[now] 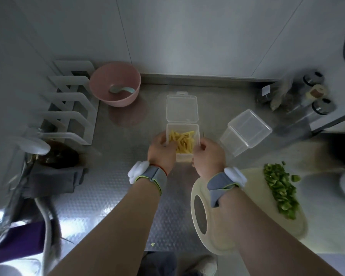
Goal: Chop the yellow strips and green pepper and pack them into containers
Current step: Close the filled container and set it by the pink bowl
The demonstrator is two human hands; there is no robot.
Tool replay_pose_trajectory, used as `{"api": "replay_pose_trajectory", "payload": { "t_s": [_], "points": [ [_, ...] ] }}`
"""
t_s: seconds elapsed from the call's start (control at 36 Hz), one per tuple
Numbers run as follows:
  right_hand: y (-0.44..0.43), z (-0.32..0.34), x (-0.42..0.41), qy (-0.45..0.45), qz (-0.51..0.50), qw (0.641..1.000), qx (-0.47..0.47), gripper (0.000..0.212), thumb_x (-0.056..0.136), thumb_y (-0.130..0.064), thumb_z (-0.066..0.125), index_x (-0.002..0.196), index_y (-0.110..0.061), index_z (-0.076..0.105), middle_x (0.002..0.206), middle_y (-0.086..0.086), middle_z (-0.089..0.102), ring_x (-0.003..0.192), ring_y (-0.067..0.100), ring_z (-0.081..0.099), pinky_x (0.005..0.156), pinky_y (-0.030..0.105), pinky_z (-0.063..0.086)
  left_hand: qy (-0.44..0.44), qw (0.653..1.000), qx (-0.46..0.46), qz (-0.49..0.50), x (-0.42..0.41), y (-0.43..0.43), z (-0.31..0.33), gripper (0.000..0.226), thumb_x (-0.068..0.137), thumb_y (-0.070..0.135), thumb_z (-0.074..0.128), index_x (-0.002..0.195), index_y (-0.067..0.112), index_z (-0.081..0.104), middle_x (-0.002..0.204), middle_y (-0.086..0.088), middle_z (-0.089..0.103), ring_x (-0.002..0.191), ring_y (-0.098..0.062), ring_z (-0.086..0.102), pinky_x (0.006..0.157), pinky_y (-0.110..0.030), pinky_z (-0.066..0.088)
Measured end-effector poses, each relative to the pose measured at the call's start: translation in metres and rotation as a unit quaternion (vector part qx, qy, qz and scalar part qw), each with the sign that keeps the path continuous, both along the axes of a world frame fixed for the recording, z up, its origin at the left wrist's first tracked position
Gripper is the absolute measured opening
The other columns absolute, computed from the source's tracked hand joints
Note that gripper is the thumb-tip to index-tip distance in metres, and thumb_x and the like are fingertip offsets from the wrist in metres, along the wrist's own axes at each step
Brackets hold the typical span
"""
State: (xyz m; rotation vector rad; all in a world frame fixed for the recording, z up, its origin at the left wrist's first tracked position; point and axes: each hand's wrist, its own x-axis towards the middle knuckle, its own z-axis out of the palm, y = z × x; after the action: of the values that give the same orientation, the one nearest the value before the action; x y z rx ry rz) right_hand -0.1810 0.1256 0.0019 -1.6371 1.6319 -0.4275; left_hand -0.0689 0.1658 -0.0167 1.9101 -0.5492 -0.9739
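A dimpled steel surface (pixel 112 188) runs up to pale wall panels (pixel 187 36), with a white rack (pixel 72 100) at 9 o'clock, a pink bowl (pixel 118 74) holding a spoon (pixel 121 90) at 11 o'clock and jars (pixel 315 92) at 2 o'clock. At the centre stands the open container (pixel 197 132), its lid (pixel 182 107) hinged back toward 12 o'clock, with the yellow strips (pixel 182 141) already inside. The left hand (pixel 161 150) curls over its left rim among the strips; whether it pinches them or the wall I cannot tell. The right hand (pixel 207 154) grips the right wall. The chopping looks finished: the diced green pepper (pixel 281 188) lies heaped on the cutting board (pixel 237 226) at 4 o'clock. Still to do, by my reading: close this lid and fill the second container (pixel 245 130), which is empty at 2 o'clock.
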Motion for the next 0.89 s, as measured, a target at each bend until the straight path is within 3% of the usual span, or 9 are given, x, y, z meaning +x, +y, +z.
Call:
{"api": "replay_pose_trajectory", "payload": {
  "t_s": [0.08, 0.14, 0.28, 0.42, 0.53, 0.64, 0.75, 0.81, 0.89],
  "points": [
    [-0.01, 0.005, -0.004, 0.024, 0.026, 0.999, 0.018, 0.017, 0.085, -0.019, 0.053, 0.091, -0.007, 0.063, 0.084, 0.008, 0.067, 0.085, 0.031, 0.061, 0.069, 0.031, 0.043, 0.006, 1.0, 0.009, -0.001, 0.002, -0.002, 0.002, 0.031, 0.09, 0.043, 0.045, 0.115, 0.035, 0.062, 0.106, 0.005, 0.069, 0.093, -0.024, 0.065, 0.079, -0.038, 0.054],
    [-0.023, 0.011, 0.0, 0.001, 0.015, 0.999, 0.037, 0.034, 0.086, -0.027, 0.057, 0.115, -0.011, 0.059, 0.105, 0.007, 0.062, 0.101, 0.027, 0.057, 0.078, 0.027, 0.037, 0.006, 1.0, -0.003, -0.006, 0.005, -0.005, 0.003, 0.031, 0.094, 0.042, 0.042, 0.118, 0.037, 0.062, 0.11, 0.009, 0.067, 0.096, -0.016, 0.063, 0.08, -0.027, 0.05],
    [-0.053, 0.02, 0.02, -0.192, -0.08, 0.966, 0.151, 0.045, 0.093, -0.036, 0.049, 0.129, -0.009, 0.054, 0.131, 0.009, 0.056, 0.119, 0.028, 0.053, 0.105, 0.032, 0.035, 0.012, 1.0, -0.019, -0.006, 0.004, -0.007, 0.007, 0.032, 0.095, 0.037, 0.042, 0.121, 0.039, 0.061, 0.114, 0.012, 0.065, 0.098, -0.012, 0.062, 0.088, -0.036, 0.052],
    [-0.051, 0.024, 0.022, -0.41, -0.185, 0.853, 0.265, 0.032, 0.093, -0.046, 0.049, 0.098, -0.017, 0.061, 0.089, 0.002, 0.069, 0.067, 0.018, 0.065, 0.054, 0.023, 0.052, 0.016, 0.999, -0.042, -0.004, 0.003, -0.001, 0.001, 0.034, 0.099, 0.037, 0.04, 0.128, 0.032, 0.056, 0.12, 0.01, 0.063, 0.109, -0.012, 0.06, 0.099, -0.033, 0.046],
    [-0.047, 0.018, 0.018, -0.411, -0.181, 0.867, 0.214, 0.044, 0.094, -0.051, 0.041, 0.104, -0.018, 0.068, 0.088, 0.0, 0.071, 0.084, 0.018, 0.062, 0.084, 0.032, 0.047, -0.006, 0.999, -0.032, -0.004, 0.002, 0.0, -0.002, 0.037, 0.102, 0.029, 0.035, 0.136, 0.025, 0.051, 0.131, 0.006, 0.057, 0.119, -0.014, 0.052, 0.095, -0.019, 0.036],
    [-0.036, 0.016, 0.014, -0.402, -0.169, 0.871, 0.225, 0.049, 0.091, -0.055, 0.045, 0.075, -0.019, 0.073, 0.077, 0.002, 0.069, 0.069, 0.017, 0.069, 0.057, 0.03, 0.056, 0.015, 1.0, -0.005, 0.01, -0.001, -0.003, 0.001, 0.038, 0.102, 0.029, 0.035, 0.135, 0.016, 0.049, 0.134, -0.007, 0.054, 0.122, -0.026, 0.05, 0.09, -0.02, 0.036],
    [-0.029, 0.012, 0.006, -0.329, -0.155, 0.92, 0.149, 0.038, 0.087, -0.034, 0.059, 0.113, -0.006, 0.06, 0.124, 0.02, 0.057, 0.117, 0.036, 0.054, 0.102, 0.052, 0.042, 0.173, 0.982, 0.005, 0.078, 0.002, 0.002, 0.003, 0.035, 0.094, 0.035, 0.041, 0.112, 0.019, 0.066, 0.122, -0.011, 0.064, 0.109, -0.031, 0.061, 0.091, -0.042, 0.051],
    [-0.022, 0.007, 0.0, -0.288, -0.135, 0.936, 0.152, 0.052, 0.08, -0.041, 0.063, 0.123, -0.015, 0.051, 0.127, 0.008, 0.055, 0.12, 0.028, 0.052, 0.106, 0.048, 0.039, 0.248, 0.963, -0.015, 0.107, 0.003, 0.007, 0.004, 0.037, 0.093, 0.04, 0.043, 0.111, 0.021, 0.068, 0.117, -0.005, 0.068, 0.1, -0.025, 0.065, 0.078, -0.036, 0.055],
    [-0.011, 0.001, -0.01, -0.243, -0.073, 0.957, 0.139, 0.029, 0.084, -0.036, 0.065, 0.108, -0.02, 0.061, 0.109, 0.001, 0.064, 0.104, 0.02, 0.059, 0.094, 0.038, 0.046, 0.251, 0.964, -0.016, 0.086, 0.001, 0.01, 0.005, 0.042, 0.086, 0.055, 0.048, 0.106, 0.025, 0.07, 0.109, 0.0, 0.071, 0.097, -0.023, 0.068, 0.075, -0.032, 0.055]
  ]
}}
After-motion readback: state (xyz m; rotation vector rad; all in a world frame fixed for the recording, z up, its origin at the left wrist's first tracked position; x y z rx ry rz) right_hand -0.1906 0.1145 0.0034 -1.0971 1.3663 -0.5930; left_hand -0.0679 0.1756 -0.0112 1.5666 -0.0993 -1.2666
